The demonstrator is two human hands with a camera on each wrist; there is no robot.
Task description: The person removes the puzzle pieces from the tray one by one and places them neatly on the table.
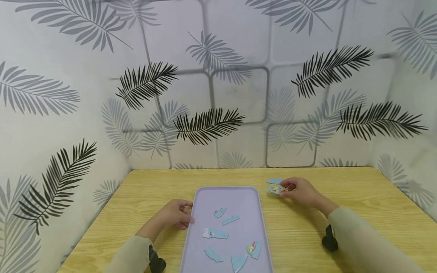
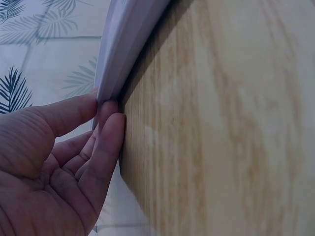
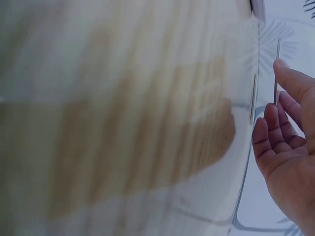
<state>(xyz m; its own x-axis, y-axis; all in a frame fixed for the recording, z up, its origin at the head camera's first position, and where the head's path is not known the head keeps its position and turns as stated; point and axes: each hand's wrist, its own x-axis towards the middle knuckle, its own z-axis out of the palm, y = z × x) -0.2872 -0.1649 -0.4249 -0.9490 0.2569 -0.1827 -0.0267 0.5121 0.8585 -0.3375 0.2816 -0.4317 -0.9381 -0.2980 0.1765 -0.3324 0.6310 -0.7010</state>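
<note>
At the left rim of a pale purple tray, my left hand pinches the edge, its thumb on the rim. The left wrist view shows the thumb and fingers of this hand at the tray's side wall. My right hand pinches a flat light-blue puzzle piece with a colourful print, above the table right of the tray. Seen edge-on in the right wrist view, the piece looks thin. Another blue piece lies just behind it on the table.
Several light-blue puzzle pieces lie apart on the tray, among them a printed one and a wedge-shaped one. The wooden table ends at a leaf-patterned wall behind and at the sides.
</note>
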